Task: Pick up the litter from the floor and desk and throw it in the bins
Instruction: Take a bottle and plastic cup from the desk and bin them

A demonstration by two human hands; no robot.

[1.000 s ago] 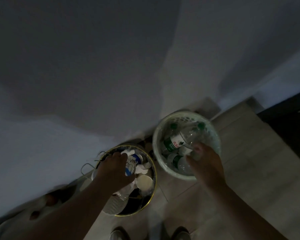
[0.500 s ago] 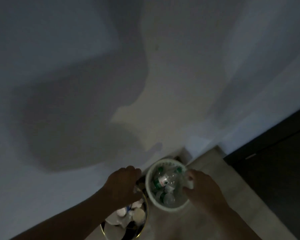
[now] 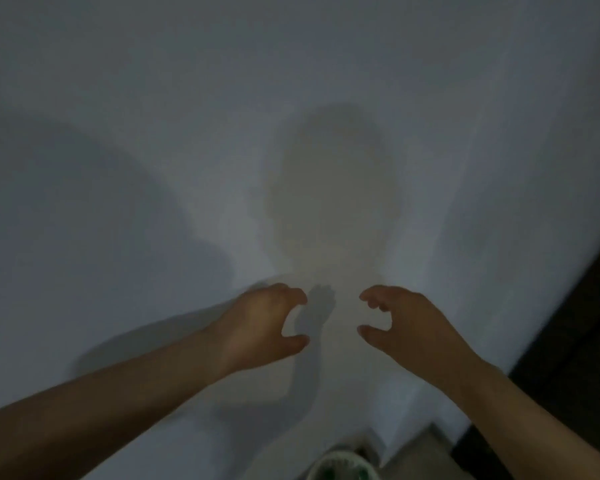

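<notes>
My left hand (image 3: 262, 323) and my right hand (image 3: 400, 320) are raised side by side in front of a pale wall, fingers curled apart, nothing in either. Only the far rim of the white mesh bin (image 3: 343, 466) shows at the bottom edge, with green bottle caps just visible inside. The wire bin with the paper litter is out of view.
The pale wall (image 3: 291, 116) fills most of the view, with my shadow on it. A dark cabinet or door (image 3: 575, 358) stands at the right. A strip of light floor (image 3: 416, 459) shows beside the bin.
The view has tilted up from the two bins to the wall. Both hands have lifted away from the bins and are empty; the wire bin has dropped out of frame.
</notes>
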